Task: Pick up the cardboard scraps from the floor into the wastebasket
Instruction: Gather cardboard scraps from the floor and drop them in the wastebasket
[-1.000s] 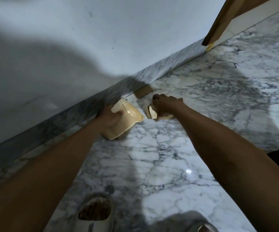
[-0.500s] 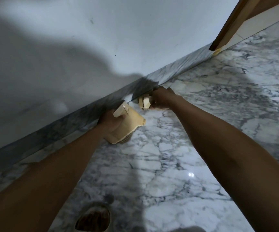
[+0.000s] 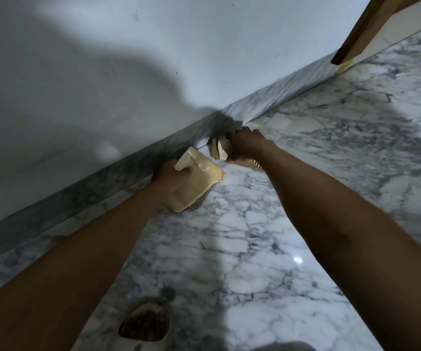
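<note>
My left hand [image 3: 172,177] grips a stack of tan cardboard scraps [image 3: 199,176], partly covered with clear tape, held just above the marble floor beside the skirting. My right hand [image 3: 246,144] is closed around several smaller cardboard scraps [image 3: 218,150] right at the foot of the wall; a corrugated edge of one piece [image 3: 251,164] sticks out under the wrist. The scrap that lay against the skirting is hidden by my right hand. No wastebasket is in view.
A white wall with a marble skirting [image 3: 292,89] runs diagonally from lower left to upper right. A wooden door frame [image 3: 356,36] stands at the top right. My slippered foot [image 3: 144,325] is at the bottom. Marble floor [image 3: 330,173] spreads to the right.
My right hand, holding its scraps, has moved forward to the wall and covered the scrap lying at the skirting. My left hand has stayed put with its stack.
</note>
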